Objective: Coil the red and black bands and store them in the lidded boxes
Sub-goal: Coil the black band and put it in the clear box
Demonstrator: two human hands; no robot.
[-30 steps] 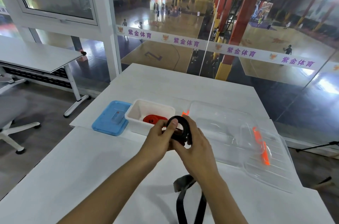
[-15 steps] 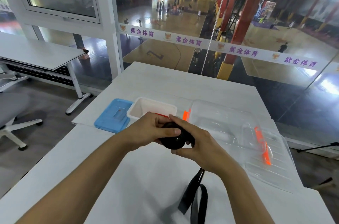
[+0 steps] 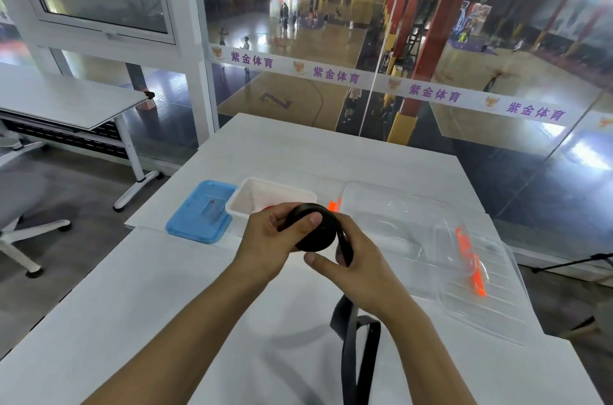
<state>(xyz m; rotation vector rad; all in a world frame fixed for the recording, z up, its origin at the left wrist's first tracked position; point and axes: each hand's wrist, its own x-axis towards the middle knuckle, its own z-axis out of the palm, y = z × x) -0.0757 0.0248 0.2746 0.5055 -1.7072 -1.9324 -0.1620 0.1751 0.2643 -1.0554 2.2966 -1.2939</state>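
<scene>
my left hand (image 3: 268, 240) pinches the black band (image 3: 313, 232) coil above the table (image 3: 132, 305) mid, right hand (image 3: 351, 268) feeds the tail w/ loose fingers; slack grip could let it unspool.

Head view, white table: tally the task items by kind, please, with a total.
Bands: 2 (black band being coiled, red band barely showing in the white box)
Boxes: 2 (white box, clear box)
Lids: 2 (blue lid, clear lid)
Total: 6
</scene>
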